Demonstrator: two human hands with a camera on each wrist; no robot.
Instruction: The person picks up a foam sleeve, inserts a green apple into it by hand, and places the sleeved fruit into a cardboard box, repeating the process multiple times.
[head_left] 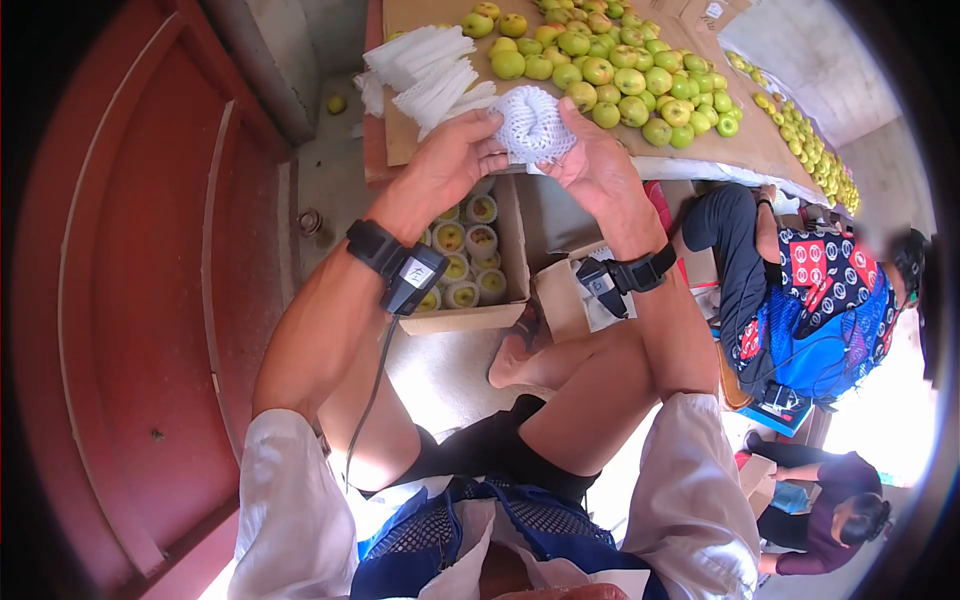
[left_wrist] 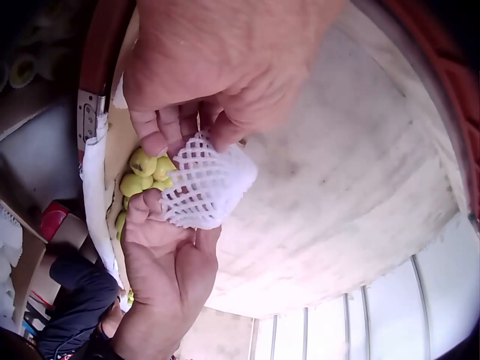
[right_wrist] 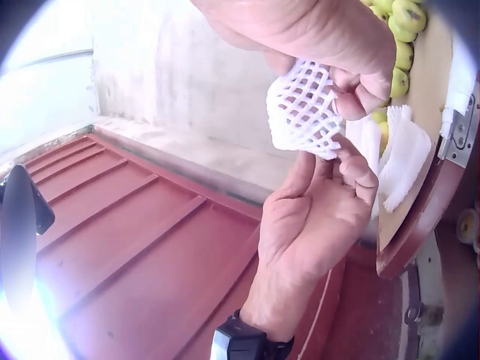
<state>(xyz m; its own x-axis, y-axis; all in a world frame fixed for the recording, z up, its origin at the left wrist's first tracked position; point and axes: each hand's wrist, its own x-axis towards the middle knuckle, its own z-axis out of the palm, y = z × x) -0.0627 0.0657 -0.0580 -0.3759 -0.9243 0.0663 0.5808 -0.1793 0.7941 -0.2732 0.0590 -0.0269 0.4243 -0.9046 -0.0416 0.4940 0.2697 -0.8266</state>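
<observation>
A white foam fruit net [head_left: 533,125], bunched into a cup shape with a dimpled centre, is held up at the table's near edge between both hands. My left hand [head_left: 450,158] grips its left side with thumb and fingertips. On the opposite side, my right hand [head_left: 602,168] pinches the net, thumb on top. Both wrist views show the open mesh of the net [left_wrist: 214,180] spread between the two sets of fingers; I cannot tell whether fruit is inside. Flat white foam nets [head_left: 430,70] lie piled on the table just beyond the left hand.
Green-yellow apples [head_left: 630,80] cover much of the cardboard-topped table [head_left: 405,140]. Below stands a carton [head_left: 515,240] of apples in foam nets, with another open carton [head_left: 562,305] to its right. A seated person [head_left: 810,290] is at right, another person [head_left: 840,510] lower right. A red door [head_left: 130,280] stands left.
</observation>
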